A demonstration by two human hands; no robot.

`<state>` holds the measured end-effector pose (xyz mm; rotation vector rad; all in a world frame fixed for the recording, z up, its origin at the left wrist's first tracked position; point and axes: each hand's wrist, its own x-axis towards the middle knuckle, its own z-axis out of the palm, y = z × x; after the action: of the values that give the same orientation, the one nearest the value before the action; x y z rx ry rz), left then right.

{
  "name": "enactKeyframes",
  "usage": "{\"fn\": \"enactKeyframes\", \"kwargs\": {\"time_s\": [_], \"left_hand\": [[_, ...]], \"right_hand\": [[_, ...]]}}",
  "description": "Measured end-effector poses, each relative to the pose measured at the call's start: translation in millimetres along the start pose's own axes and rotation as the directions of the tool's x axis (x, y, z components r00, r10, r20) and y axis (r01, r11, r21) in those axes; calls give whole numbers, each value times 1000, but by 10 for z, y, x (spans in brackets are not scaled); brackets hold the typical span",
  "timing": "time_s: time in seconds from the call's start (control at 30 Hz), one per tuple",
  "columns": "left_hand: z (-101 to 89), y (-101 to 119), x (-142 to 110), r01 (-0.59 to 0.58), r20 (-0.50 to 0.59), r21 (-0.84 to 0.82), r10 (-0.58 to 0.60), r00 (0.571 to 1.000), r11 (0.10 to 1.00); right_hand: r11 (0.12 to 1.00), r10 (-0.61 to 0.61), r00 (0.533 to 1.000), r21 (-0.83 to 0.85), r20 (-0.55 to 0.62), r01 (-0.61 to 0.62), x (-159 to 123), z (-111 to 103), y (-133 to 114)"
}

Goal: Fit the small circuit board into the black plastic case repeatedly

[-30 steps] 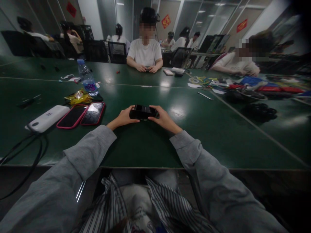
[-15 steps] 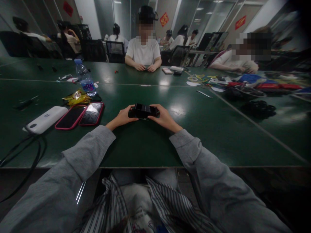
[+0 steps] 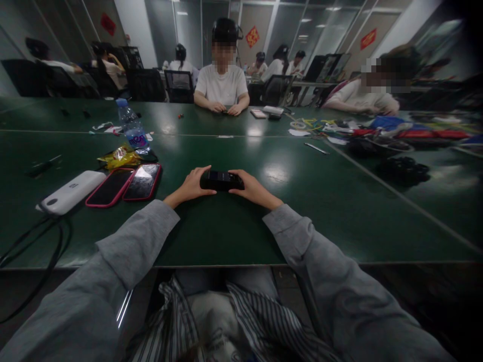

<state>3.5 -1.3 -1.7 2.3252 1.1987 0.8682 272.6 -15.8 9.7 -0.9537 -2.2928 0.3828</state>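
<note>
Between my hands is a black box-shaped device (image 3: 222, 182) with a darker panel and small pale marks on its upper face; its exact kind is unclear. My left hand (image 3: 192, 184) holds its left end, thumb along the near edge and fingers behind. At the other end my right hand (image 3: 249, 185) grips it the same way, covering that corner. The device is level, low over the green table (image 3: 222, 231) or resting on it; I cannot tell which.
Left of my hands lie two red-edged phones (image 3: 110, 188) (image 3: 142, 182), a white power bank (image 3: 71, 192) with black cables, a yellow wrapper (image 3: 119, 157) and a water bottle (image 3: 133, 128). Tangled cords and cloth (image 3: 396, 130) lie to the right. A person (image 3: 222, 88) sits opposite.
The device has turned from a slant to lying level between my hands, and both hands have shifted slightly with it. The whole view has tilted up a little.
</note>
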Motion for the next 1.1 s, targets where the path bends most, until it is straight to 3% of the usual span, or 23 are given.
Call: {"fn": "enactKeyframes", "kwargs": {"time_s": [0.2,0.43,1.1], "left_hand": [[-13,60,-8,31,36,33,-32,999,999],[-59,162,-28,-114,10,-111,116,993,987],[-52,153,-23,-76,47,-101,81,996,992]], "right_hand": [[999,19,1000,40,-8,-19,-15,0,-20],[999,23,996,27,-82,-21,-10,5,-26],[997,47,997,68,-58,-43,10,13,-30]]}}
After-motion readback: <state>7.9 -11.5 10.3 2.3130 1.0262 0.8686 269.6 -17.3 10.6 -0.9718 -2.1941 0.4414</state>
